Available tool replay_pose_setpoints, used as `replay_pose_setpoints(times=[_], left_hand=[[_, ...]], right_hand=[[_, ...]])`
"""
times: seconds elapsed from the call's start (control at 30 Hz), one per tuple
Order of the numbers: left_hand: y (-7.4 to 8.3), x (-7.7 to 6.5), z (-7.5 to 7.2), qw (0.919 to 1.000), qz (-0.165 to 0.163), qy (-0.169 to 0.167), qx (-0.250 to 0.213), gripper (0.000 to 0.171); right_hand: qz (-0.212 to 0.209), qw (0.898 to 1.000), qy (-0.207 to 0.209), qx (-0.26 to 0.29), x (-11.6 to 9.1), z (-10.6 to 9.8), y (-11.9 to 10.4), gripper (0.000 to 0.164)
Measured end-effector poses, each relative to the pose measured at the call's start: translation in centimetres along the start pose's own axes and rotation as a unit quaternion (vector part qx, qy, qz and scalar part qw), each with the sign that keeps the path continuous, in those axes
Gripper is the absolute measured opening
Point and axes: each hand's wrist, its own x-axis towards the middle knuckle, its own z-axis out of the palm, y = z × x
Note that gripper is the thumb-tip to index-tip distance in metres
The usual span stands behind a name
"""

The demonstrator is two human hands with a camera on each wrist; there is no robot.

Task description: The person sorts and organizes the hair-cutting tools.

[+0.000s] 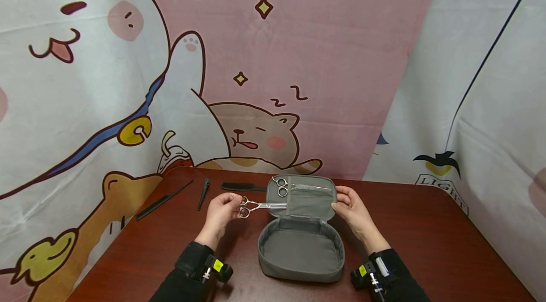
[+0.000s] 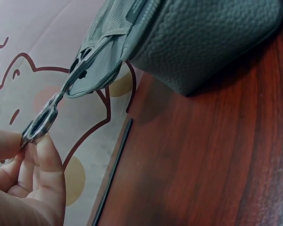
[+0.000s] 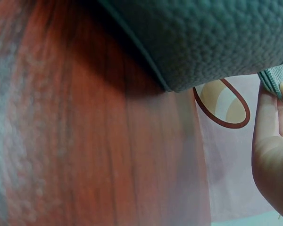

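A grey zip case [image 1: 300,264] lies unzipped on the table, its lid [image 1: 328,181] raised at the back. My left hand [image 1: 222,212] pinches the finger rings of silver scissors [image 1: 258,205], whose blades reach into the mesh pocket [image 1: 304,205] inside the lid. In the left wrist view, thumb and fingers grip one ring of the scissors [image 2: 43,122]. Another pair of scissors [image 1: 282,187] sits above in the lid, rings showing, blades hidden by the pocket. My right hand [image 1: 354,214] holds the lid's right edge between thumb and fingers, also seen in the right wrist view.
Left of the case on the dark red wooden table [image 1: 426,235] lie a black comb [image 1: 243,187], a black hair clip [image 1: 203,194] and a long thin black comb [image 1: 164,201]. A cartoon-printed cloth [image 1: 341,79] hangs behind the table's back edge.
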Motion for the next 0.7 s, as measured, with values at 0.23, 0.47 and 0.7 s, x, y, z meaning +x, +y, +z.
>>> replay_pose_setpoints(times=[0.23, 0.47, 0.7], left_hand=[[-0.1, 0.0, 0.3, 1.0000, 0.006, 0.005, -0.005, 0.012], [-0.4, -0.2, 0.8, 1.0000, 0.007, -0.005, 0.000, 0.016], [-0.6, -0.2, 1.3, 1.0000, 0.004, -0.008, 0.000, 0.014]], right_hand=[[-0.006, 1.000, 0.001, 0.000, 0.0, 0.0, -0.1, 0.052], [-0.003, 1.000, 0.000, -0.011, -0.2, 0.0, -0.2, 0.053], [-0.008, 1.000, 0.001, -0.008, -0.2, 0.1, 0.0, 0.052]])
